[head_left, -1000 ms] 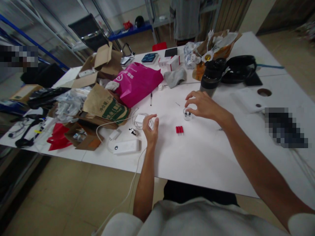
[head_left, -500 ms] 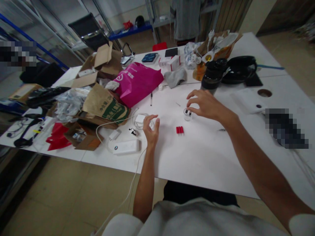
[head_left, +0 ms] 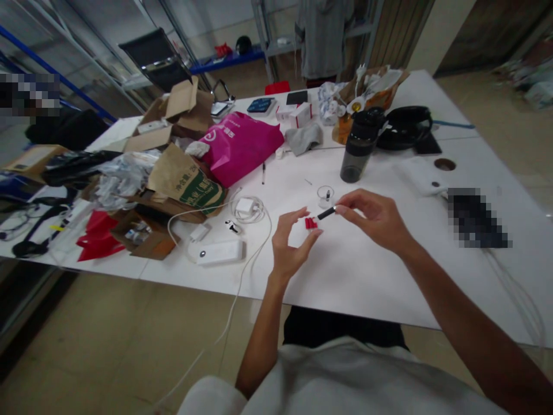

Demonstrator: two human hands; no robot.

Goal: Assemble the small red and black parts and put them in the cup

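Between the thumb and fingers of my right hand (head_left: 374,216) is a small slim black cylinder (head_left: 326,212), battery-like in shape, held tilted above the table. My left hand (head_left: 290,245) is open, its thumb and fingertips apart on either side of a row of small red cylinders (head_left: 310,223) with pale ends. Whether it touches them I cannot tell. Just beyond my right fingertips stands a small clear round container (head_left: 325,202) with a dark piece inside.
Left of my hands lie a white power bank (head_left: 220,252), a coiled white cable with its charger (head_left: 245,207) and a black-and-white small object (head_left: 233,227). A dark bottle (head_left: 359,144) stands beyond my right hand. Farther back are a pink bag (head_left: 242,144) and cardboard boxes (head_left: 188,106).
My right hand has lifted a black cylinder out of the clear container and moved nearer to me. My left hand has moved right to the red cylinders.
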